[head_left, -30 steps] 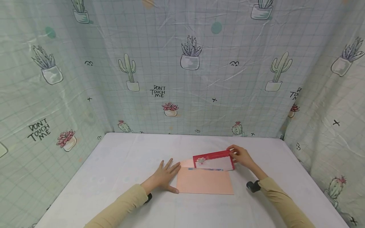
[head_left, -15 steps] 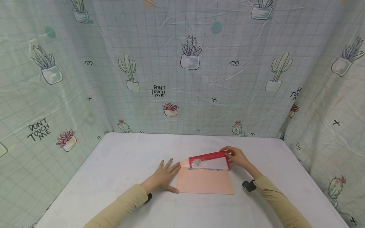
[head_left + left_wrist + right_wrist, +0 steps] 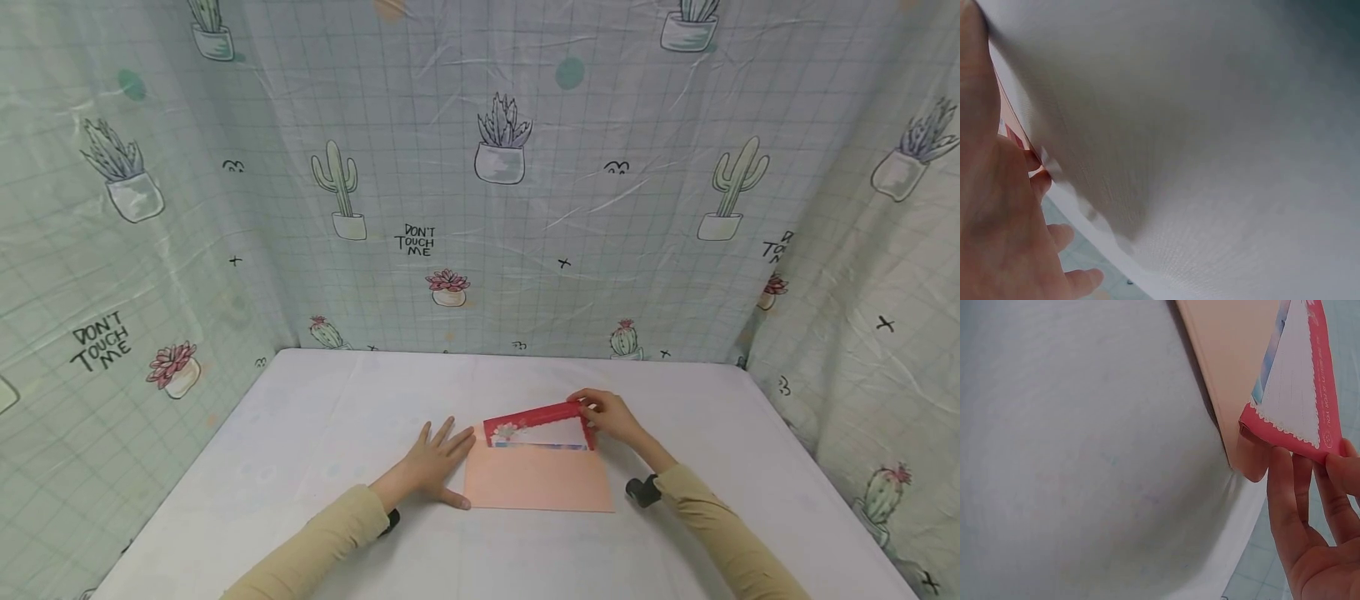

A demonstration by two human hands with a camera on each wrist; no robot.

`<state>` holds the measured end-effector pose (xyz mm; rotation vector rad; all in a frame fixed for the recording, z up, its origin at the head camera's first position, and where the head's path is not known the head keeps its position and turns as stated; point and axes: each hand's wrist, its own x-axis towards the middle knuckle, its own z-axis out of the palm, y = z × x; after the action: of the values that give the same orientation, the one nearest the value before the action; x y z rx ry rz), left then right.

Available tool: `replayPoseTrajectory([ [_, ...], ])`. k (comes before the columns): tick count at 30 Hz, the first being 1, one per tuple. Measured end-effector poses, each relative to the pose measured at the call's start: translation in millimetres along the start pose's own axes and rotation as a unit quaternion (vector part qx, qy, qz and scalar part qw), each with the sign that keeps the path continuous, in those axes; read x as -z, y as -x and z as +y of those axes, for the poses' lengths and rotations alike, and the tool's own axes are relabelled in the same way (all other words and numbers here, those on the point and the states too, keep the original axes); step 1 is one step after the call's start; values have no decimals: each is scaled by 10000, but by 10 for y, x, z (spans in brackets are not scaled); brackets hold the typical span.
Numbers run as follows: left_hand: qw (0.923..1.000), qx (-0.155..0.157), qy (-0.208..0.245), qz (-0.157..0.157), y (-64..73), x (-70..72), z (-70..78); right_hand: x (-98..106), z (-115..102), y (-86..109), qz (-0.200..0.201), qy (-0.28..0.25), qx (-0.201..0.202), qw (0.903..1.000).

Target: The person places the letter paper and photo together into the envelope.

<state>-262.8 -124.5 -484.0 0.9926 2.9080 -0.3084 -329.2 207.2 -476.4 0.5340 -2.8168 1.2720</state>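
A peach envelope (image 3: 538,479) lies flat on the white table. Along its opening runs a narrow blue patterned strip (image 3: 540,446). Over the envelope's far part is a red-bordered card (image 3: 540,423) with a white middle and a flower print, tilted up to the right. Whether the card's lower edge is inside the envelope cannot be told. With thumb and fingers, my right hand (image 3: 611,417) pinches the card's right end; the grip also shows in the right wrist view. My left hand (image 3: 431,462), fingers straight and spread, rests on the envelope's left edge.
A white cloth covers the table (image 3: 315,467). A patterned curtain (image 3: 555,217) with cactus prints hangs behind it and along both sides. Dark wrist devices sit under both sleeves, the right one (image 3: 642,492) in plain sight.
My right hand has moved left, sliding the red-bordered card along the envelope's opening towards the left hand. The left hand and the envelope have stayed about where they were.
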Motion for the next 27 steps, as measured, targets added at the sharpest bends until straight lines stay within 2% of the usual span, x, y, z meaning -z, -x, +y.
replayPoseTrajectory([
  [9,10000,52,11,-7,-18,-29,-7,-12,4,3,24,-19,115,9999],
  [18,9998,52,206,-48,-8,-26,-1,-7,19,-17,-49,-169,41,9998],
  [22,9997,54,220,-43,-4,-26,-8,-8,31,-39,-143,-203,190,9995],
  [27,9997,6,223,-13,-13,-40,-21,-8,48,-31,-169,-213,-10,9996],
])
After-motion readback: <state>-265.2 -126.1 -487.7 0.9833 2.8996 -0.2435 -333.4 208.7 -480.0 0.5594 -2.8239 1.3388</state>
